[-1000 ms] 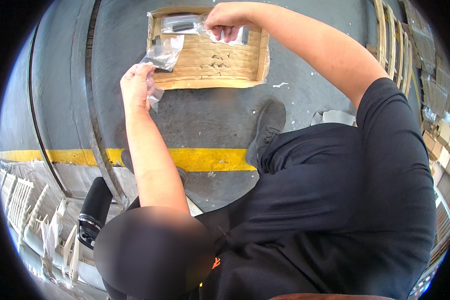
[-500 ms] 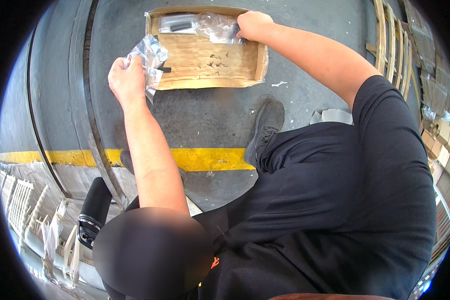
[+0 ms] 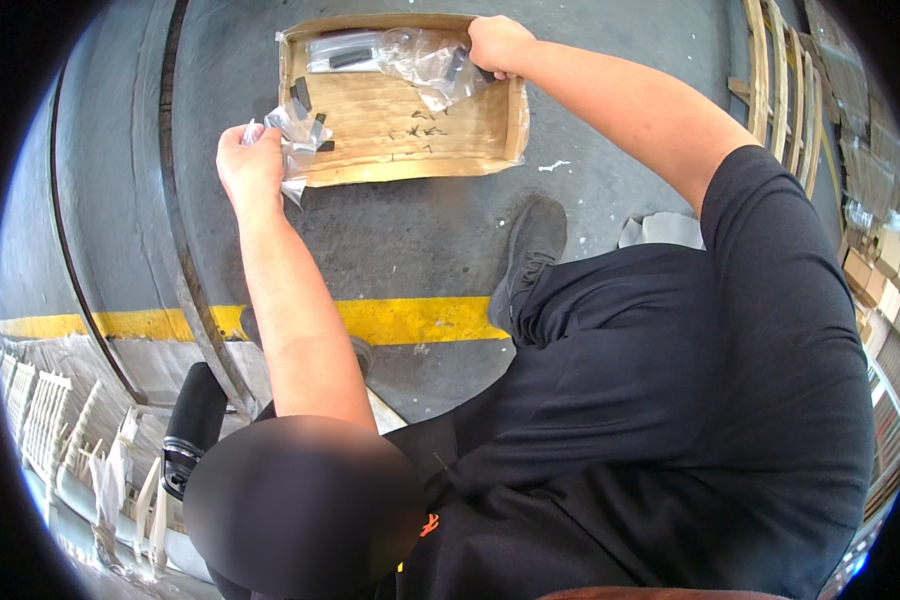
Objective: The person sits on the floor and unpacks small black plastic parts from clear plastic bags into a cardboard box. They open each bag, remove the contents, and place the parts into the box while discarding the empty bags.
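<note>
A shallow cardboard tray (image 3: 410, 100) rests on the floor in front of me. My left hand (image 3: 251, 165) is closed on a crumpled clear plastic bag (image 3: 294, 130) at the tray's near left corner. Black pieces (image 3: 303, 95) show beside and through that bag. My right hand (image 3: 500, 47) is closed on the tray's far right corner, its fingers against another clear plastic bag (image 3: 420, 62) with dark contents. How far they also grip this bag is hidden. Near the far wall lies a black piece (image 3: 350, 58) in clear wrapping. Small dark bits (image 3: 425, 132) are scattered on the tray bottom.
A yellow line (image 3: 410, 320) crosses the grey floor near my shoe (image 3: 537, 250). To the left runs a metal rail (image 3: 175, 200). Wooden slats (image 3: 770, 90) stand at the right, and a pale crumpled sheet (image 3: 660, 230) lies near my knee.
The tray has shifted slightly left, my right hand with it. The bag in my left hand sits lower and looks flatter, and more black pieces show at the tray's left end.
</note>
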Demonstrator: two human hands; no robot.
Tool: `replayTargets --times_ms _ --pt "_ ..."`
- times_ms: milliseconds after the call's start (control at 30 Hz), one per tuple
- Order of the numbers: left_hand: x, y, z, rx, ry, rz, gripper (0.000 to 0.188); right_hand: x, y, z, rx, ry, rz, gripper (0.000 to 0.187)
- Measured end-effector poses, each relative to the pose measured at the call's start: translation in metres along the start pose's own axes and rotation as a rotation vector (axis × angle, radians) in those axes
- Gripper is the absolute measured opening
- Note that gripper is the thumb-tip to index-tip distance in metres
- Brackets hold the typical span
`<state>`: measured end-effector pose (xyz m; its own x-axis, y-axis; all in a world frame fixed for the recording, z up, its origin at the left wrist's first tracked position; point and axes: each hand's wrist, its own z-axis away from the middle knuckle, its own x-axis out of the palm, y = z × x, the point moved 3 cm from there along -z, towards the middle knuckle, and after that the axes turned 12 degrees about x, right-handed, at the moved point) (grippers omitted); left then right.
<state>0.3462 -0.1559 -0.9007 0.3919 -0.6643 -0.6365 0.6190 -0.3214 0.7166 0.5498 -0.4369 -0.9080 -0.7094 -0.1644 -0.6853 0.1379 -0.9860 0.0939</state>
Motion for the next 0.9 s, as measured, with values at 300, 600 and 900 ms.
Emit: replayTargets --times_ms 300,600,900 --pt "0.006 0.001 0.003 -0.012 -0.007 0.183 0.023 0.004 0.002 0.005 0.008 -0.013 0.037 0.023" --pt "0.008 0.0 0.001 0.01 -0.077 -0.015 0.026 0.004 0.003 -0.002 0.028 -0.065 0.001 0.024" --pt "0.012 -0.003 -0.011 0.081 -0.068 -0.06 0.028 -0.005 0.008 -0.007 -0.116 -0.046 0.041 0.028"
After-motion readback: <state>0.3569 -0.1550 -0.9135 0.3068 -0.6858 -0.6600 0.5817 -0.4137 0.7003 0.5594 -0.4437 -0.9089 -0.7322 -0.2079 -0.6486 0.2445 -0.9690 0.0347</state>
